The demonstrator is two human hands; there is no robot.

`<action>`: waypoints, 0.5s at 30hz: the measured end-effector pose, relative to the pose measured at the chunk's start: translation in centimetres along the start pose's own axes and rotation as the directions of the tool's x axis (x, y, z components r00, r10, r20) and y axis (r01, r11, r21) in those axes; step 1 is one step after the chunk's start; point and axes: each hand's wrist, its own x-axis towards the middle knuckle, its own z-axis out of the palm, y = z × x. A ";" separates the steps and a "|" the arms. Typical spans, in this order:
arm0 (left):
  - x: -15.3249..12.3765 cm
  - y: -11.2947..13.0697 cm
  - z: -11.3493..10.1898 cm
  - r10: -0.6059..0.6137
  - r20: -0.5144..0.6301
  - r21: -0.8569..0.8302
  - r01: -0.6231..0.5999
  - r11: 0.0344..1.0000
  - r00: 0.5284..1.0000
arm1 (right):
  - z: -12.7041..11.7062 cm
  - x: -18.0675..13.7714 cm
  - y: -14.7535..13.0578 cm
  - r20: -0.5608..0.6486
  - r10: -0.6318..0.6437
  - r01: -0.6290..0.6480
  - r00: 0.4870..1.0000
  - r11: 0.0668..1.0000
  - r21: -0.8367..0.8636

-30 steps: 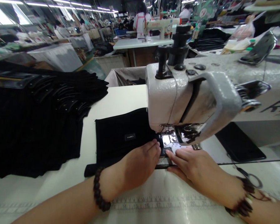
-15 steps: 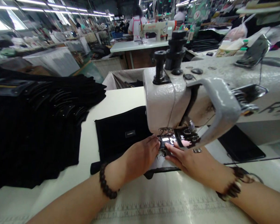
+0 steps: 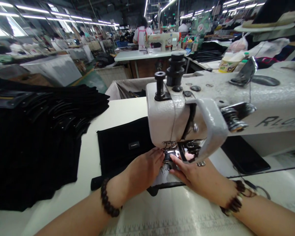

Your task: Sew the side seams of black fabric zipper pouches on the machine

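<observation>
A black fabric panel [image 3: 123, 141] with a small rectangular label [image 3: 134, 145] lies left of the sewing machine head [image 3: 162, 114]. At the presser foot [image 3: 170, 152], my left hand [image 3: 144, 170] presses on the black fabric, its fingers held together and curled at the edge. My right hand [image 3: 194, 173] comes in from the other side, fingers apart, with a fingertip on the small dark piece by the foot. Its far side is partly hidden behind the machine's grey guard [image 3: 215, 121]. Both wrists wear bracelets.
A tall stack of black garments [image 3: 39, 141] covers the table's left side. A black phone [image 3: 245, 155] lies under the machine arm. A ruler scale [image 3: 177, 224] runs along the front. Behind stand a cloth-lined bin [image 3: 123, 87], another sewing machine [image 3: 162, 41] and a person [image 3: 140, 34].
The camera view has shifted slightly, so the machine appears lower and farther left. Both hands stay at the presser foot, with little visible movement of the fabric.
</observation>
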 end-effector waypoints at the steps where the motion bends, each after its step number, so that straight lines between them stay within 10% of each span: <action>1: 0.0 -0.1 0.0 0.001 0.002 -0.002 -0.001 1.000 1.000 | 0.0 0.0 0.0 -0.002 -0.007 0.007 1.000 1.000 -0.013; 15: -0.1 0.1 -0.7 0.028 -0.035 -0.001 -0.028 1.000 0.999 | 0.0 -0.1 -0.1 -0.039 -0.017 0.018 0.999 0.999 0.031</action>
